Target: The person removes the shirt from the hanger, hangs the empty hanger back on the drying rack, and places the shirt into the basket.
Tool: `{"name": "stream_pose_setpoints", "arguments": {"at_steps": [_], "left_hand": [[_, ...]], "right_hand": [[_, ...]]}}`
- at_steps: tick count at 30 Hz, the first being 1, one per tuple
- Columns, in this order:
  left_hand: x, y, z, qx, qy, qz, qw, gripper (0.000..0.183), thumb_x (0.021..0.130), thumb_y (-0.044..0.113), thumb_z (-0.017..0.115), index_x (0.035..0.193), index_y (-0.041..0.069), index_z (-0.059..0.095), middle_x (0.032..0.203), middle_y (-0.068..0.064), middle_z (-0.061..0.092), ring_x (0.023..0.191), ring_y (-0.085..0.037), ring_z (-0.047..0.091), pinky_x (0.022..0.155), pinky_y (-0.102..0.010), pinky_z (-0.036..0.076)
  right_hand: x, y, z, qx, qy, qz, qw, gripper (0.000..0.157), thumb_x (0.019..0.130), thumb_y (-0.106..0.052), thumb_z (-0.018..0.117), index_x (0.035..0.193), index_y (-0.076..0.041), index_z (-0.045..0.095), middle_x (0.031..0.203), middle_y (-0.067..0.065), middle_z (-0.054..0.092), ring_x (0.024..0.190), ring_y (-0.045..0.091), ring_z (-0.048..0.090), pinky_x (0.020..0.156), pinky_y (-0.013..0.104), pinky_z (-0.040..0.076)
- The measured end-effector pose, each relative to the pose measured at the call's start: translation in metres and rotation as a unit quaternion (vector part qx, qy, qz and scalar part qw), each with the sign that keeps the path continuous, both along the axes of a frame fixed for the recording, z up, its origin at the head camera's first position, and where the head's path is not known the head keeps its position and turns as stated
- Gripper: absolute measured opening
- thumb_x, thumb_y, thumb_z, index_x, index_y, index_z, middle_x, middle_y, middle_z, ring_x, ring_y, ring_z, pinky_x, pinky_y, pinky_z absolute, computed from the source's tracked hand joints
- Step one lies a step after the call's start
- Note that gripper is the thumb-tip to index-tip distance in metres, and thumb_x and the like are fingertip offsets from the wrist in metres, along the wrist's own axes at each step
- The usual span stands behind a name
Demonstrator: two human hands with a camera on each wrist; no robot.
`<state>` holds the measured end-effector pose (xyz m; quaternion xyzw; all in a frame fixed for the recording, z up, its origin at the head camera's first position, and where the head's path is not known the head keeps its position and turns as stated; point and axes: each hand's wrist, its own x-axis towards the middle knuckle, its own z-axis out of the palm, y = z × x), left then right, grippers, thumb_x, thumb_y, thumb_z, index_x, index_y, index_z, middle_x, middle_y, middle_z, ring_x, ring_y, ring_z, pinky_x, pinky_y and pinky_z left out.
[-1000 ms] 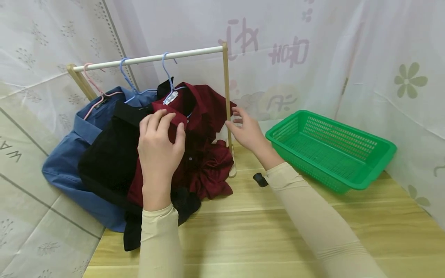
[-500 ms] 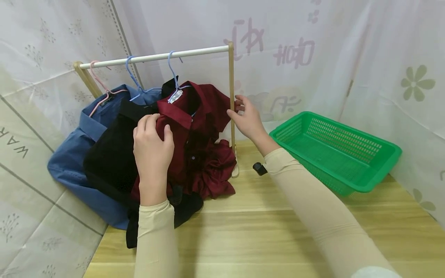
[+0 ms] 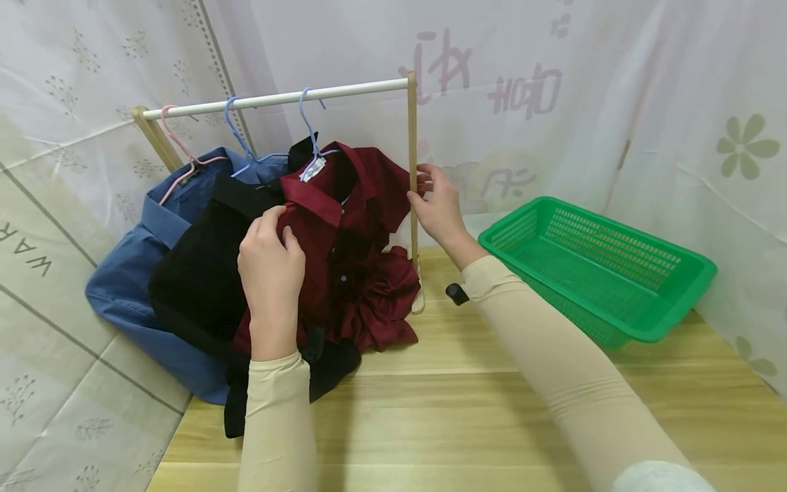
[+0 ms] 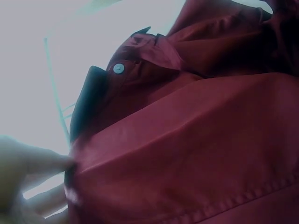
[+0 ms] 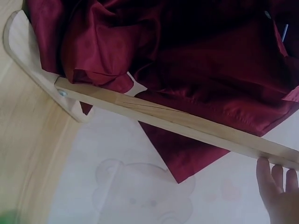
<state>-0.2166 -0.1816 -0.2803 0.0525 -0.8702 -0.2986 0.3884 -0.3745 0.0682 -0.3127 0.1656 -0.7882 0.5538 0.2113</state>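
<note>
A dark red button-up shirt (image 3: 316, 215) hangs from a light blue hanger (image 3: 310, 140) on a small clothes rack (image 3: 344, 89). My left hand (image 3: 270, 273) pinches the shirt's edge below the collar, thumb toward the middle. In the left wrist view, fingers go behind the cloth edge, partly hidden. My right hand (image 3: 441, 212) holds the rack's right wooden post (image 3: 413, 137), thumb in front and fingers partly behind. The shirt's sleeve reaches behind that post, and its lower part lies bunched on the table.
Left of the red shirt hang a black garment (image 3: 197, 266) and a blue shirt (image 3: 132, 273), on a blue hanger (image 3: 236, 130) and a pink hanger (image 3: 178, 143). A green basket (image 3: 590, 273) stands at right. A small black object (image 3: 456, 294) lies on the wooden table (image 3: 430, 410).
My left hand has moved left and slightly down from the collar to the shirt's edge. My right hand has risen along the post. The view has shifted slightly.
</note>
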Motion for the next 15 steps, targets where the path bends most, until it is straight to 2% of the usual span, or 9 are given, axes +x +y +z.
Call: {"name": "stream_pose_setpoints", "arguments": {"at_steps": [6,15], "left_hand": [[-0.0054,0.0014,-0.0037,0.014,0.01,-0.001,0.9998,0.033,0.109,0.007,0.05,0.136,0.002,0.068,0.129,-0.024,0.071,0.119,-0.043,0.069,0.108,-0.057,0.055],[-0.0074,0.0011,-0.0041,0.022,0.019,0.015,0.9995,0.033,0.109,0.009,0.052,0.136,0.0,0.067,0.126,-0.027,0.069,0.115,-0.044,0.069,0.106,-0.057,0.057]], "right_hand": [[-0.0032,0.0019,0.0018,0.006,-0.005,-0.02,1.0,0.044,0.101,-0.008,0.068,0.143,-0.005,0.056,0.134,0.018,0.067,0.121,0.033,0.071,0.1,0.047,0.059],[-0.0087,0.0016,-0.0018,0.003,0.016,-0.011,1.0,0.044,0.1,-0.007,0.069,0.142,-0.002,0.057,0.131,0.019,0.067,0.116,0.033,0.072,0.097,0.045,0.06]]}}
